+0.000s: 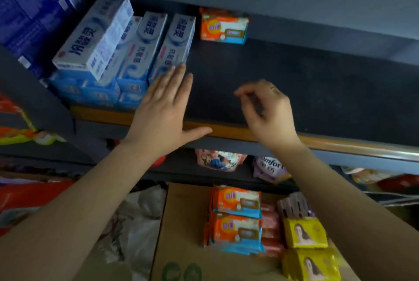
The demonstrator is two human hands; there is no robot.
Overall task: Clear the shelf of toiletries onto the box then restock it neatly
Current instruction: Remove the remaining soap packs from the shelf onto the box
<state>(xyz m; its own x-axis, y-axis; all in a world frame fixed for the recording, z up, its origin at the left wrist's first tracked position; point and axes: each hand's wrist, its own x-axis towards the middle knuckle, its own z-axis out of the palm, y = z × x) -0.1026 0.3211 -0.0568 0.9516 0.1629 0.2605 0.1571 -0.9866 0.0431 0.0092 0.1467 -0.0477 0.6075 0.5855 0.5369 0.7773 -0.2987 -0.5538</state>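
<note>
Cardboard box (181,224) holds orange, yellow packs; left hand (163,108) flat against toothpaste cartons (136,54); right hand (269,110) loosely curled, empty.

A small shop is indicated: a dark metal shelf with an orange front rail (226,130) is stocked with rows of identical blue-and-white toothpaste cartons (136,54), and duplicate orange-and-blue soap packets (237,217) are piled on a brown cardboard box (181,235) below.

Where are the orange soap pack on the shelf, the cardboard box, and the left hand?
orange soap pack on the shelf (223,27), head view, front face.
cardboard box (181,224), head view, bare top.
left hand (162,108), head view, back of hand.
</note>
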